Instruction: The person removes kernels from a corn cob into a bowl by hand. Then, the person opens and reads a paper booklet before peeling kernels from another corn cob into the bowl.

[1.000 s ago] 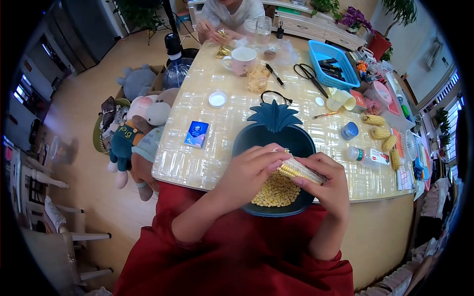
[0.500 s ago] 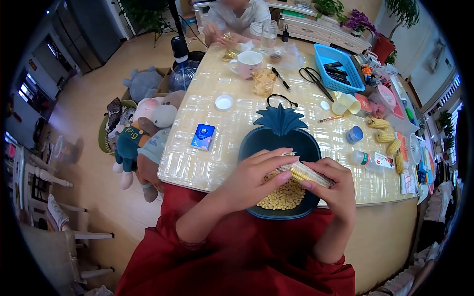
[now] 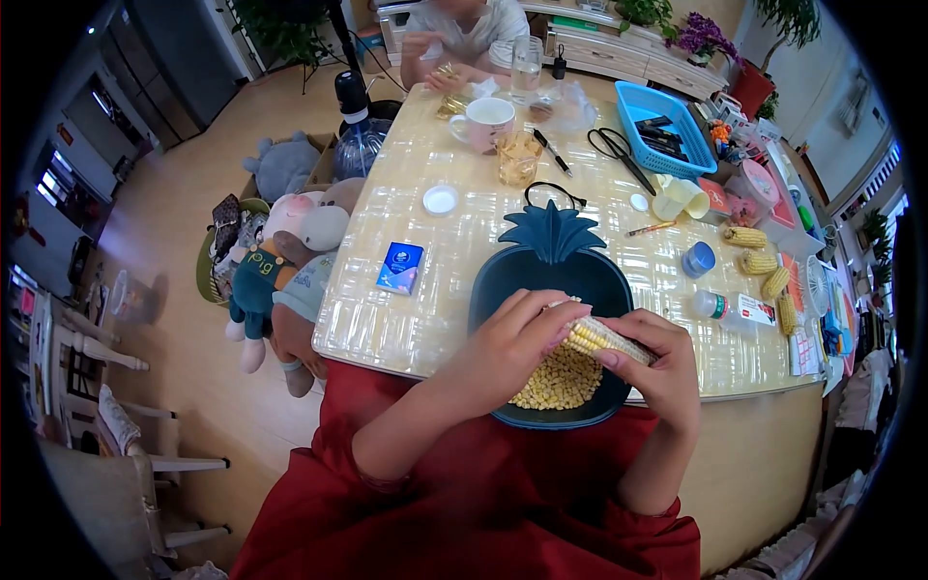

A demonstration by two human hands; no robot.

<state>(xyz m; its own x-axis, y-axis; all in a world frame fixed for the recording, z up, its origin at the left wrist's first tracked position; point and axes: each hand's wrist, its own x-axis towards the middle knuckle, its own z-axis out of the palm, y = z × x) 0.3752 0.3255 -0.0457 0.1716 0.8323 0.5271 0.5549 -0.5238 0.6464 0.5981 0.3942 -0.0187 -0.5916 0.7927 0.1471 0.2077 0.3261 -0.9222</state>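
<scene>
An ear of corn [image 3: 601, 338], partly stripped of its kernels, is held slantwise over a dark blue pineapple-shaped bowl [image 3: 493, 280]. My left hand [image 3: 512, 343] is closed round the upper left end of the ear, its thumb pressing on the kernels. Round the right end wrap the fingers of my right hand [image 3: 657, 362], with the thumb along the near side. Loose yellow kernels [image 3: 561, 382] lie heaped in the bowl below the ear. My left hand hides part of the bowl and of the ear's left end.
Several corn ears [image 3: 759, 263] lie at the table's right. Around the bowl are a blue tissue pack [image 3: 399, 268], a white lid [image 3: 440, 200], a blue-capped jar [image 3: 698, 259], a plastic bottle [image 3: 735, 309], scissors [image 3: 623, 159] and a mug [image 3: 486, 124]. Another person [image 3: 464, 43] sits across the table.
My left thumb has shifted up along the ear, and more yellow kernels show on the ear's facing side. Across the table, the other person's hand has risen.
</scene>
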